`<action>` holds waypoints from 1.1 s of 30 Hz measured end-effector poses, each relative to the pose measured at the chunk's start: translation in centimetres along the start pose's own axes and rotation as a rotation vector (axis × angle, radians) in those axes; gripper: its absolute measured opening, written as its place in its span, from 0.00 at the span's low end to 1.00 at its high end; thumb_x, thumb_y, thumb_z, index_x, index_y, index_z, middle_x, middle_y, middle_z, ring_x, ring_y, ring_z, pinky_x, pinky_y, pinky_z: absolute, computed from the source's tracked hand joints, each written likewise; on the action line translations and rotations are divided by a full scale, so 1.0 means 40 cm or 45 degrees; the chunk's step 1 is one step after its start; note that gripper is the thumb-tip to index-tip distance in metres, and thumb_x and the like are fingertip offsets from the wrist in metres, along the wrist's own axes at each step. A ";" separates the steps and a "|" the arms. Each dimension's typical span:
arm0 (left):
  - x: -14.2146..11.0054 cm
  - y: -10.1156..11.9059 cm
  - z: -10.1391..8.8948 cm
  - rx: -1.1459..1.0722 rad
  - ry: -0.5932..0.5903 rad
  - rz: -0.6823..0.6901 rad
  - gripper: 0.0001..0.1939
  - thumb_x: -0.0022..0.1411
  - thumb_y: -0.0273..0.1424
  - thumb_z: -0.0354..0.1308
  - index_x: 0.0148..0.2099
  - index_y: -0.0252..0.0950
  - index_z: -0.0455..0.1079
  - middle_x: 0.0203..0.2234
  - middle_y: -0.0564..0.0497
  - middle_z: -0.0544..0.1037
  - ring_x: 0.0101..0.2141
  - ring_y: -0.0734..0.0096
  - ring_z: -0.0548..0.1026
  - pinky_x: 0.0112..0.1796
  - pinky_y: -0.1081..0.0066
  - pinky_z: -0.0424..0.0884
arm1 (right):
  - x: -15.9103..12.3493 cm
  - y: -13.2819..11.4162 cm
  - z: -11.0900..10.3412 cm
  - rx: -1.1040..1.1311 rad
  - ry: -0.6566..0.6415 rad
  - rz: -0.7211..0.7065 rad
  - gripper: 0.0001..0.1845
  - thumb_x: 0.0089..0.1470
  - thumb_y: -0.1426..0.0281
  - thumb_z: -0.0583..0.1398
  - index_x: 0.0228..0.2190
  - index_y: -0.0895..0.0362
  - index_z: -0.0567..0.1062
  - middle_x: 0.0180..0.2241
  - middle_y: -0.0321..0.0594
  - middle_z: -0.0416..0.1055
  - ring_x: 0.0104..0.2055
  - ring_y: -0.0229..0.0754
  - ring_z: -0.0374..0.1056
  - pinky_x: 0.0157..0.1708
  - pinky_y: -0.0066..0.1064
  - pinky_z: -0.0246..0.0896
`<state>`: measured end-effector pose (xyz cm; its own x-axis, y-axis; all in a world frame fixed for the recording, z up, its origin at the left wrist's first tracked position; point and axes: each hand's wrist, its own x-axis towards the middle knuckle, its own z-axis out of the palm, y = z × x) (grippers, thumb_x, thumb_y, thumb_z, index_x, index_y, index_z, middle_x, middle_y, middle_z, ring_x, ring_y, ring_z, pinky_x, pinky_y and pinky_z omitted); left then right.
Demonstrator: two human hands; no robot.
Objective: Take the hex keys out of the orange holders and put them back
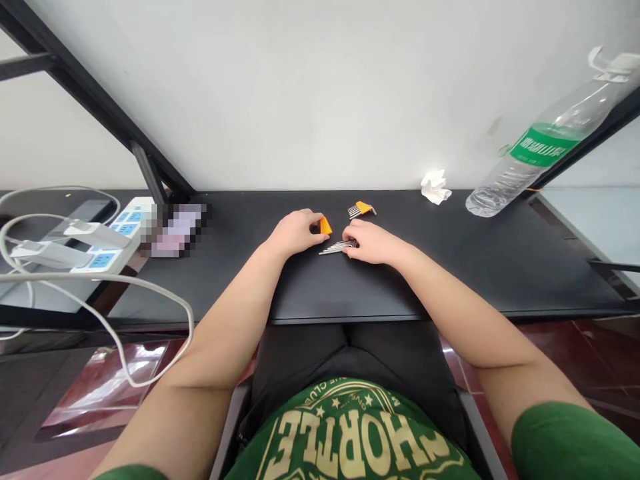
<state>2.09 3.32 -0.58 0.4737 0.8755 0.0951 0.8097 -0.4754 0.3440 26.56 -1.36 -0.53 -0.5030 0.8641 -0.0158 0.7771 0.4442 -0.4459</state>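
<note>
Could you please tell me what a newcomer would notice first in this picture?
Probably the bright orange piece in the left hand, at the middle of the black desk, and the metal rods in the right hand beside it. Next, the tall clear bottle with a green label, on the desk's right side.

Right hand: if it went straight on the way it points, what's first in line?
Likely the orange hex-key holder in the left hand, just ahead of the right hand; relative height is unclear from this view.
</note>
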 end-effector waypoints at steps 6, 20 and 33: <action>0.008 -0.006 0.003 0.019 -0.018 -0.086 0.16 0.63 0.45 0.66 0.49 0.44 0.79 0.43 0.46 0.79 0.41 0.57 0.77 0.39 0.63 0.70 | 0.020 0.090 -0.030 0.050 0.448 0.151 0.10 0.65 0.68 0.61 0.44 0.56 0.80 0.47 0.47 0.74 0.45 0.48 0.71 0.49 0.39 0.66; 0.025 0.004 0.037 0.054 0.159 -0.016 0.33 0.67 0.52 0.62 0.68 0.44 0.73 0.61 0.40 0.75 0.62 0.40 0.66 0.58 0.48 0.67 | 0.081 0.144 0.007 -0.093 0.398 0.399 0.03 0.61 0.70 0.62 0.38 0.54 0.77 0.40 0.42 0.73 0.40 0.45 0.68 0.40 0.33 0.60; 0.051 0.055 0.059 -0.156 0.145 -0.061 0.20 0.60 0.41 0.70 0.53 0.42 0.79 0.48 0.46 0.82 0.53 0.48 0.73 0.54 0.53 0.69 | 0.080 0.049 0.057 0.055 0.543 0.063 0.03 0.59 0.72 0.63 0.37 0.55 0.75 0.40 0.40 0.73 0.37 0.43 0.68 0.39 0.34 0.59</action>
<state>5.66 3.86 -1.82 0.3874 0.9043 0.1791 0.7787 -0.4250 0.4615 25.64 1.74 -3.49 -0.2570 0.9085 0.3294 0.7752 0.3973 -0.4911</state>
